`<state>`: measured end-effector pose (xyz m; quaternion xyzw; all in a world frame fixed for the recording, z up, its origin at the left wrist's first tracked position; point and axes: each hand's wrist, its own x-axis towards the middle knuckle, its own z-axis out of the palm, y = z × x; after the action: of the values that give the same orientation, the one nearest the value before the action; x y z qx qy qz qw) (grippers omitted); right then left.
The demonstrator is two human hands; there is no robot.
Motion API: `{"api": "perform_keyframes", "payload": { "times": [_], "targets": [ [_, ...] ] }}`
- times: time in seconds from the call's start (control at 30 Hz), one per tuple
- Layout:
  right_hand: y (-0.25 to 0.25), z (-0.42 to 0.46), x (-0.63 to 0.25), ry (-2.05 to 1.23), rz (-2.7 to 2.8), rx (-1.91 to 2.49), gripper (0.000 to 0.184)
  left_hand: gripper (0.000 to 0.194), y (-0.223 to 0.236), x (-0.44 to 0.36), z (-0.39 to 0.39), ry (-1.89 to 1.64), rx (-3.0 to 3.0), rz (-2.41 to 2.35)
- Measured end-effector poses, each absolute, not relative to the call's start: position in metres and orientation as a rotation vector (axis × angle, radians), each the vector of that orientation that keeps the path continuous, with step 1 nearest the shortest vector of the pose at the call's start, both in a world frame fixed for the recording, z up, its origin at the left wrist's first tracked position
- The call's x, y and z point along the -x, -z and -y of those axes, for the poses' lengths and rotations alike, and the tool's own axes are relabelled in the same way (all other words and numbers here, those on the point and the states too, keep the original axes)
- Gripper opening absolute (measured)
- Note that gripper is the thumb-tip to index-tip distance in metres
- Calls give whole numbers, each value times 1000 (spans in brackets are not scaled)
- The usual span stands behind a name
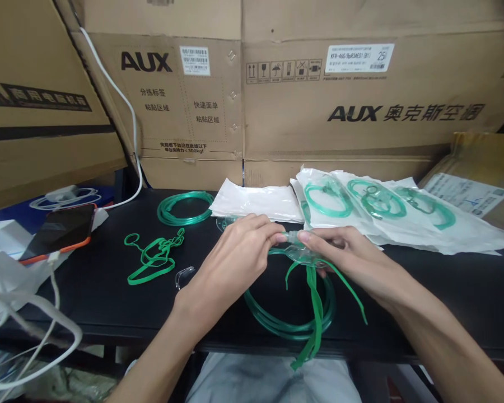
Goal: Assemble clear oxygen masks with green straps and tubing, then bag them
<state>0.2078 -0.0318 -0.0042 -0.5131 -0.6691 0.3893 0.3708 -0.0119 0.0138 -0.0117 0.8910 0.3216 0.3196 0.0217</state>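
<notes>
My left hand (243,246) is closed, pinching the end of a green tube by a clear connector (293,237). My right hand (348,246) grips the clear oxygen mask (306,256) next to that connector; fingers partly hide it. From the mask hang a green elastic strap (316,313) and thinner green ends. Under both hands lies coiled green tubing (277,330). To the left, a loose green strap (153,263) and a small bent clear plastic piece (185,276) rest on the black table. Behind my left hand shows a clear plastic part (223,224), mostly covered.
Another green tubing coil (180,209) lies at the back left. Beside it is a white packet (258,202); packaged mask sets (378,198) spread to the right. A phone (63,229) and white cables (63,330) occupy the left. Cardboard boxes (285,134) wall the back.
</notes>
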Motion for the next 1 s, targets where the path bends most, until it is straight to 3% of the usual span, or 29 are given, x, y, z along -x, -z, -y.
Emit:
{"api": "perform_keyframes", "payload": {
  "times": [0.33, 0.67, 1.0],
  "targets": [
    [-8, 42, -215, -768, 1789, 1496, 39, 12, 4, 12, -5, -1038, -2605, -990],
    [-12, 46, -224, -889, 1866, 1363, 37, 10, -6, 19, -2, -1040, -2506, -899],
    [-9, 46, -213, -659, 1797, 1455, 44, 17, 0, 10, -1, -1155, -2558, -981]
  ]
}}
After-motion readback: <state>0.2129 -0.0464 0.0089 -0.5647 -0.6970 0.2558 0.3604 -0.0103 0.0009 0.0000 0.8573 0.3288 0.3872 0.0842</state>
